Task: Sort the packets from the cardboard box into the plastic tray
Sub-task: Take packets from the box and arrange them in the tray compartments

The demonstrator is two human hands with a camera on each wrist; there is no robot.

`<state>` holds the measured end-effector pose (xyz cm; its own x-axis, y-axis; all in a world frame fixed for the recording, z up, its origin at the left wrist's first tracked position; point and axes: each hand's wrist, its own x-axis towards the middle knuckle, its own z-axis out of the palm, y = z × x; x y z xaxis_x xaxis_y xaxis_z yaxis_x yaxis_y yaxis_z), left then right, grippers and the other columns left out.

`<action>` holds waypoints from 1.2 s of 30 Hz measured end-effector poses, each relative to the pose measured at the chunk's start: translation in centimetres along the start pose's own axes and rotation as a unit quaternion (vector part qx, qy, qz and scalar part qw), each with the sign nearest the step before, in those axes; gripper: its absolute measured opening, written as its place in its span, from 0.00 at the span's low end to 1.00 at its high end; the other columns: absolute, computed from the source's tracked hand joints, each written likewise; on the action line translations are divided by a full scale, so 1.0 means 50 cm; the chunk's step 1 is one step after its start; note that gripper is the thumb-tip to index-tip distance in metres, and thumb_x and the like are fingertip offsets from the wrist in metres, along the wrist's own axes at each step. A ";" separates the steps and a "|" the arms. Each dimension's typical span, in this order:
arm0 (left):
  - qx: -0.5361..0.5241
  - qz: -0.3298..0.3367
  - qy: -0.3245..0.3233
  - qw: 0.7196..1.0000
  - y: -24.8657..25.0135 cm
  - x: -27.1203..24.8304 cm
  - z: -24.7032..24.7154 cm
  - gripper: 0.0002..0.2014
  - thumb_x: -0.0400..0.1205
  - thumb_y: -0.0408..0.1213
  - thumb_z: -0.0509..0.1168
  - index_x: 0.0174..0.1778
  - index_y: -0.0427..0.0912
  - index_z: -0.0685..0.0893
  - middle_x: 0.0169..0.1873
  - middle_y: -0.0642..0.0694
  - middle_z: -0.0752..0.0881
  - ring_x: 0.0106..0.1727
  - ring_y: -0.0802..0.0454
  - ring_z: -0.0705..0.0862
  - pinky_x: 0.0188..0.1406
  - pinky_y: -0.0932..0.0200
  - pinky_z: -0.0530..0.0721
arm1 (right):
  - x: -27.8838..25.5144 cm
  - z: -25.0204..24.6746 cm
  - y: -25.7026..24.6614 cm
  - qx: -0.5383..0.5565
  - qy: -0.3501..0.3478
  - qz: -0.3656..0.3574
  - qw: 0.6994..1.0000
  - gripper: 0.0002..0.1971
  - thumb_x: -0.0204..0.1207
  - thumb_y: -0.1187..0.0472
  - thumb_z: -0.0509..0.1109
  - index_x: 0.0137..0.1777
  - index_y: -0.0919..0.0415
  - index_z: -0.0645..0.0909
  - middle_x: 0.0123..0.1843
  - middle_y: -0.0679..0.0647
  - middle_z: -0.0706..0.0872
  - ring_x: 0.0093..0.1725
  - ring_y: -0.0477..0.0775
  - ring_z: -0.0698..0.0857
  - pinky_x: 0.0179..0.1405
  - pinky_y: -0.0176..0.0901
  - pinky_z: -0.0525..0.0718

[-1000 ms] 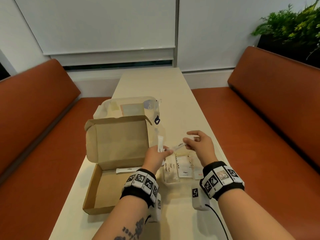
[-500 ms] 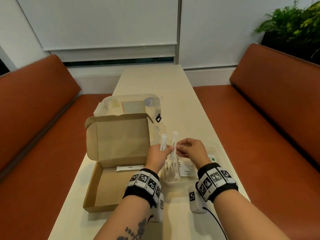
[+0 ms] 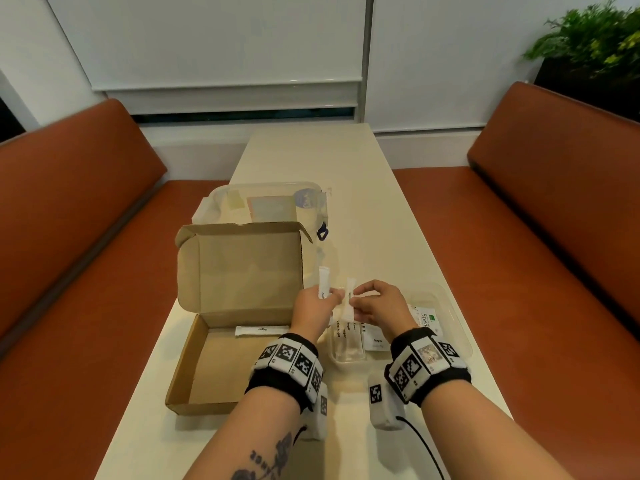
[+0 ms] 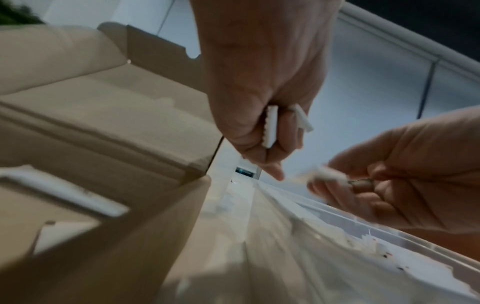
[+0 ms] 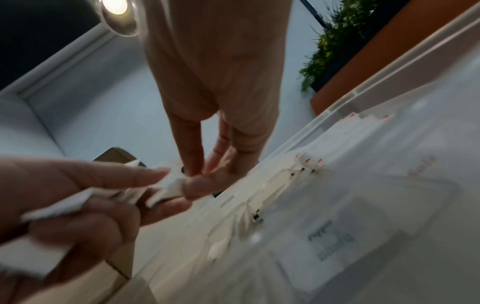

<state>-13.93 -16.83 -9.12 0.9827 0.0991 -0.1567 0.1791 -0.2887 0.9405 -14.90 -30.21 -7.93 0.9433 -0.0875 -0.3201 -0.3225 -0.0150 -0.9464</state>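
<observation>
Here the left hand (image 3: pixel 313 308) grips one white stick packet (image 3: pixel 324 284) upright, fingers curled round its lower half, while the right hand (image 3: pixel 375 306) pinches a second stick packet (image 3: pixel 349 299) between thumb and fingertips just beside it. Both grips are closed on their packets and hang above the near left corner of the plastic tray (image 3: pixel 460 327), which sits on the surface right of the cardboard box (image 3: pixel 194 372).

The step in hand looks like passing or separating the sticks before laying one down. To do it well, the right hand should likely take its packet cleanly free of the left fingers, then lower it lengthwise into the narrow left compartment (image 3: pixel 348 355), where similar sticks already lie, rather than onto the flat pepper sachets (image 3: pixel 375 341) beside it. A light pinch near the middle should keep the thin paper from folding.

One more stick packet (image 3: pixel 261 330) lies flat inside the box against its back wall, well apart from both hands. The left wrist view shows two serrated packet ends (image 4: pixel 270 125) poking from the left fist, so it may hold more than one.
</observation>
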 end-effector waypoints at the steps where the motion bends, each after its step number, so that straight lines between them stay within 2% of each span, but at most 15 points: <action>1: 0.003 0.008 0.008 1.000 0.002 0.002 -0.001 0.08 0.83 0.39 0.65 0.44 0.38 0.85 0.33 0.48 0.83 0.31 0.54 0.77 0.27 0.67 0.75 | 0.001 0.001 0.003 -0.038 0.008 0.003 0.999 0.07 0.69 0.77 0.71 0.41 0.65 0.80 0.32 0.60 0.84 0.26 0.52 0.82 0.35 0.46 0.89; 4: -0.022 0.006 0.020 1.000 0.010 0.005 -0.001 0.13 0.86 0.43 0.58 0.51 0.38 0.83 0.42 0.47 0.85 0.39 0.52 0.79 0.43 0.58 0.75 | -0.005 0.019 0.013 -0.190 -0.010 0.003 0.982 0.07 0.68 0.77 0.71 0.36 0.65 0.81 0.31 0.59 0.84 0.25 0.52 0.83 0.32 0.41 0.88; 6: -0.037 0.000 0.022 0.999 0.010 0.005 -0.001 0.14 0.87 0.43 0.56 0.54 0.38 0.83 0.43 0.46 0.86 0.38 0.54 0.78 0.45 0.57 0.75 | -0.006 0.035 0.021 -0.274 -0.027 -0.017 0.961 0.08 0.68 0.77 0.69 0.35 0.64 0.81 0.29 0.58 0.84 0.23 0.51 0.82 0.29 0.40 0.86; 8: -0.038 -0.001 0.024 0.999 0.009 0.006 -0.002 0.15 0.87 0.43 0.56 0.54 0.37 0.83 0.43 0.46 0.86 0.36 0.55 0.78 0.46 0.57 0.75 | -0.003 0.047 0.024 -0.333 -0.036 -0.039 0.942 0.10 0.69 0.77 0.67 0.34 0.63 0.80 0.28 0.55 0.82 0.24 0.50 0.81 0.34 0.42 0.85; 10: -0.043 -0.003 0.024 0.999 0.007 0.007 -0.003 0.15 0.87 0.43 0.56 0.55 0.36 0.83 0.43 0.45 0.87 0.36 0.55 0.78 0.45 0.57 0.76 | 0.000 0.055 0.024 -0.372 -0.033 -0.056 0.926 0.10 0.70 0.76 0.66 0.34 0.62 0.80 0.32 0.57 0.83 0.30 0.53 0.83 0.40 0.43 0.86; 13: -0.054 -0.010 0.018 0.998 0.008 0.007 -0.002 0.14 0.87 0.43 0.56 0.54 0.38 0.83 0.43 0.46 0.87 0.38 0.52 0.80 0.41 0.57 0.77 | 0.004 0.054 0.024 -0.439 -0.029 -0.091 0.893 0.07 0.70 0.71 0.70 0.47 0.63 0.84 0.47 0.58 0.86 0.49 0.56 0.86 0.47 0.40 0.80; 15: -0.056 -0.010 0.016 0.998 0.009 0.008 -0.002 0.14 0.87 0.44 0.56 0.52 0.39 0.82 0.43 0.45 0.87 0.41 0.50 0.81 0.42 0.56 0.77 | 0.008 0.048 0.022 -0.497 -0.059 -0.094 0.860 0.18 0.69 0.65 0.75 0.59 0.57 0.83 0.56 0.55 0.83 0.57 0.56 0.83 0.52 0.40 0.78; 17: -0.054 -0.010 0.017 0.998 0.008 0.008 -0.003 0.14 0.87 0.43 0.56 0.53 0.38 0.83 0.43 0.45 0.87 0.41 0.50 0.80 0.43 0.57 0.76 | 0.011 0.040 0.019 -0.553 -0.074 -0.093 0.824 0.25 0.67 0.59 0.78 0.65 0.50 0.81 0.60 0.54 0.79 0.60 0.56 0.81 0.59 0.44 0.78; 21: -0.050 -0.012 0.014 0.999 0.006 0.008 -0.003 0.14 0.87 0.44 0.56 0.54 0.38 0.83 0.44 0.44 0.88 0.39 0.50 0.79 0.46 0.54 0.77 | 0.012 0.031 0.022 -0.578 -0.082 -0.089 0.807 0.30 0.66 0.53 0.80 0.69 0.45 0.79 0.63 0.53 0.78 0.63 0.56 0.78 0.63 0.47 0.78; 25: -0.059 -0.019 0.003 0.998 0.008 0.004 -0.002 0.15 0.88 0.46 0.54 0.52 0.40 0.82 0.45 0.44 0.88 0.41 0.50 0.79 0.45 0.55 0.77 | 0.008 0.024 0.026 -0.570 -0.090 -0.080 0.813 0.31 0.65 0.52 0.80 0.70 0.44 0.78 0.65 0.54 0.78 0.65 0.56 0.78 0.65 0.50 0.78; 27: -0.080 -0.031 -0.012 0.996 0.012 -0.001 0.001 0.18 0.88 0.47 0.53 0.56 0.39 0.82 0.44 0.44 0.87 0.40 0.49 0.79 0.38 0.57 0.76 | 0.009 0.021 0.026 -0.556 -0.089 -0.084 0.822 0.29 0.65 0.53 0.80 0.69 0.46 0.79 0.63 0.54 0.79 0.63 0.56 0.79 0.64 0.48 0.79; 30: -0.115 -0.042 -0.032 0.992 0.021 -0.008 0.003 0.18 0.88 0.49 0.51 0.60 0.42 0.82 0.49 0.42 0.85 0.37 0.50 0.77 0.26 0.62 0.70 | 0.008 0.018 0.015 -0.428 -0.035 -0.116 0.895 0.16 0.72 0.58 0.74 0.60 0.54 0.85 0.49 0.53 0.85 0.47 0.50 0.83 0.50 0.42 0.81; 32: -0.127 -0.043 -0.037 0.990 0.026 -0.012 0.003 0.19 0.88 0.50 0.51 0.61 0.45 0.83 0.51 0.44 0.82 0.38 0.52 0.77 0.23 0.63 0.69 | 0.005 0.017 0.004 -0.290 -0.008 -0.117 0.950 0.06 0.78 0.61 0.67 0.50 0.60 0.85 0.41 0.54 0.88 0.36 0.48 0.82 0.42 0.45 0.82; 33: -0.134 -0.043 -0.041 0.989 0.028 -0.014 0.004 0.19 0.88 0.50 0.50 0.62 0.46 0.83 0.52 0.44 0.81 0.40 0.51 0.77 0.22 0.64 0.69 | 0.001 0.016 -0.003 -0.225 -0.012 -0.106 0.969 0.06 0.79 0.61 0.65 0.46 0.61 0.83 0.39 0.55 0.89 0.34 0.48 0.83 0.41 0.46 0.83; 36: -0.146 -0.044 -0.074 0.986 0.035 -0.019 0.009 0.22 0.88 0.53 0.49 0.64 0.47 0.83 0.48 0.43 0.84 0.31 0.56 0.80 0.16 0.66 0.67 | -0.013 0.015 -0.020 -0.099 -0.067 -0.077 0.990 0.05 0.79 0.61 0.67 0.46 0.61 0.82 0.37 0.54 0.88 0.35 0.50 0.85 0.40 0.45 0.85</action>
<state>-14.54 -17.84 -7.47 0.9642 -0.0339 -0.2632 0.2634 0.0038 0.9647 -15.12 -29.42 -6.83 0.9802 0.0630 -0.1877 -0.1704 -0.2133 -0.9620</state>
